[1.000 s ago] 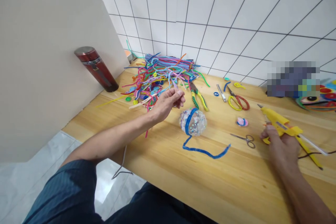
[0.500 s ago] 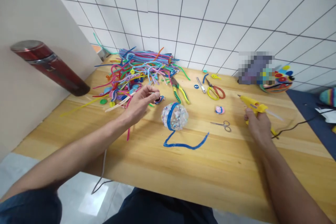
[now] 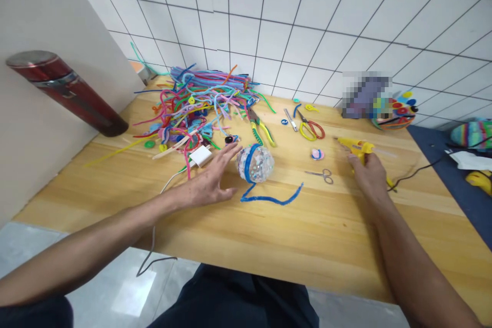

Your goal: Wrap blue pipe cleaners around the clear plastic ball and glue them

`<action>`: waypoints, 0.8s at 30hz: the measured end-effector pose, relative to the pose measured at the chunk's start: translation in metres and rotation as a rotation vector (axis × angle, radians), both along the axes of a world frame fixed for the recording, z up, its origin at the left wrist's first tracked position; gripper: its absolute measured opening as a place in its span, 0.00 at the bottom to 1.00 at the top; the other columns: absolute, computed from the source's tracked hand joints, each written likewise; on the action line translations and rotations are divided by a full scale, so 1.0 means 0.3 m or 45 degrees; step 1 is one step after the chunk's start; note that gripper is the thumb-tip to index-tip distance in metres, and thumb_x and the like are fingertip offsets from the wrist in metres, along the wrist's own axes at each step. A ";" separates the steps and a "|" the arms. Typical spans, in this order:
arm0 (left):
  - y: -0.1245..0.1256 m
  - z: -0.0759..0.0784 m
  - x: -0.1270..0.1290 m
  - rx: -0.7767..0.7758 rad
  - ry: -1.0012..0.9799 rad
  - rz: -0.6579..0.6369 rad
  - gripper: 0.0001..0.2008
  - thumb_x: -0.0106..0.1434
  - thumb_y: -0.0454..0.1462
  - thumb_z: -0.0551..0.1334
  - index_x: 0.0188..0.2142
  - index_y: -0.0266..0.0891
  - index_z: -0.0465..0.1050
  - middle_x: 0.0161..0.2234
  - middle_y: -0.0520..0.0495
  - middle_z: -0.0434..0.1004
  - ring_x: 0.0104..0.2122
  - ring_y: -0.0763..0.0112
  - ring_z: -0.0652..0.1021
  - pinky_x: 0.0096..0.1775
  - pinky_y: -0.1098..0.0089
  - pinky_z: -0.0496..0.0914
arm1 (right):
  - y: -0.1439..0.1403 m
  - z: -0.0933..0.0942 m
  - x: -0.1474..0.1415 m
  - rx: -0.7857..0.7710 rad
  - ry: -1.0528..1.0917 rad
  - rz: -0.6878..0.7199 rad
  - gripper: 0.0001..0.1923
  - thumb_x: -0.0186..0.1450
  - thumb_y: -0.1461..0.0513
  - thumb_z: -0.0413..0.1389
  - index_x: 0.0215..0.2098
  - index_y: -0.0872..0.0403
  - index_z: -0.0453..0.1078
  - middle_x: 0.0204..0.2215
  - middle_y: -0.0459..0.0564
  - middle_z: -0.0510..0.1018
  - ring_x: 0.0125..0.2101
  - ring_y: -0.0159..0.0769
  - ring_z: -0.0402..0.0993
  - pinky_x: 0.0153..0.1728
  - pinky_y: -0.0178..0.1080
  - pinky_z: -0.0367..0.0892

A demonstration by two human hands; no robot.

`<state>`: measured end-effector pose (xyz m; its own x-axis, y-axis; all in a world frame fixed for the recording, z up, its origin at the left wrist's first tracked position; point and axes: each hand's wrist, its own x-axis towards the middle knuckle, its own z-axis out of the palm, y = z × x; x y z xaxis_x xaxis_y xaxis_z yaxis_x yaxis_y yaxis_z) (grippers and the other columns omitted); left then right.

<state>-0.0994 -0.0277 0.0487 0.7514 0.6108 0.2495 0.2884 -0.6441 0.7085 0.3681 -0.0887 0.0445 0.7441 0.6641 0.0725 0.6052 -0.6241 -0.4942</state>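
head view: 1 frame, looking down at the bench [image 3: 269, 246]
left hand [image 3: 209, 184]: fingers spread, palm down, flat on the bench, holding nothing
right hand [image 3: 368, 174]: wrapped round the grip of the yellow glue gun [image 3: 355, 146], nozzle pointing left
ball [image 3: 254, 163]: beaded, pale, with a blue pipe cleaner [image 3: 271, 197] looped over it; sits on the bench between the 2 hands
ball vs left hand: just right of the fingertips, very near; touching or not, cannot tell
ball vs right hand: well apart, off to the left of the gun tip
nearer hand: left
pipe cleaner axis: loop runs near-vertical over the ball; loose tail lies on the bench in front of the ball, long axis left-right, trailing toward the right hand
between ball and gun: small scissors [image 3: 323, 175] and a small pink piece [image 3: 317, 154]
left of ball: white charger block [image 3: 200, 156], touching or just beside the left fingers
behind: pipe cleaner pile [image 3: 200, 102], pliers [image 3: 261, 130], red-yellow scissors [image 3: 313, 129]
far left: red flask [image 3: 65, 92] against the wall
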 end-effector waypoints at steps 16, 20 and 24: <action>-0.085 0.125 -0.065 0.159 -0.096 0.631 0.15 0.69 0.48 0.68 0.50 0.45 0.77 0.44 0.46 0.81 0.39 0.63 0.80 0.43 0.62 0.78 | 0.007 0.027 0.009 0.260 0.197 0.045 0.14 0.67 0.54 0.54 0.44 0.53 0.73 0.38 0.55 0.83 0.39 0.45 0.79 0.44 0.45 0.70; -0.059 0.299 0.069 0.198 -0.153 0.530 0.18 0.70 0.48 0.65 0.28 0.41 0.77 0.24 0.51 0.75 0.23 0.72 0.70 0.29 0.67 0.63 | -0.026 0.095 -0.108 0.667 0.450 0.346 0.16 0.69 0.48 0.52 0.43 0.51 0.71 0.34 0.50 0.82 0.31 0.40 0.78 0.40 0.44 0.74; -0.022 0.411 0.315 0.080 -0.111 0.235 0.32 0.73 0.50 0.61 0.16 0.38 0.57 0.16 0.55 0.52 0.20 0.78 0.56 0.27 0.67 0.51 | -0.080 0.183 -0.269 0.773 0.297 0.567 0.24 0.71 0.43 0.53 0.29 0.51 0.72 0.30 0.52 0.81 0.36 0.42 0.77 0.44 0.45 0.73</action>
